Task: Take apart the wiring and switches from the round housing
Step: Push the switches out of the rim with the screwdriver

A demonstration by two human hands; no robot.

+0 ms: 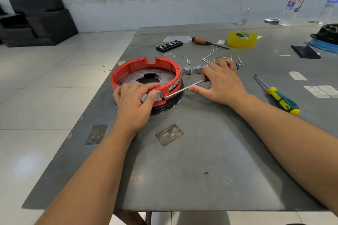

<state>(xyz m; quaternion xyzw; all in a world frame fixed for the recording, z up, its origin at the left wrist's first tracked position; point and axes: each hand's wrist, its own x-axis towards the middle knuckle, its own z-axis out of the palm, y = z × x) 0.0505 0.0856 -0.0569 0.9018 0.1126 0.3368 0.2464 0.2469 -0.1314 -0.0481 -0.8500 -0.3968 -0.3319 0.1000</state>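
A round red housing (128,68) with a metal plate inside sits on a black base on the grey table (201,151). A grey rocker switch (158,96) is set in its near wall. My left hand (134,100) grips the near rim, thumb pressing on the switch. My right hand (222,82) holds a screwdriver (184,88), whose metal tip touches the wall just right of the switch. Two loose grey switches (193,69) and several detached white wires (214,58) lie behind the housing.
A green-and-yellow screwdriver (279,97) lies to the right. Farther back are a wooden-handled screwdriver (206,42), a black bit case (169,45), a yellow tape roll (242,39), plastic bottles (292,5) and a black-and-blue object (325,40) at the right edge.
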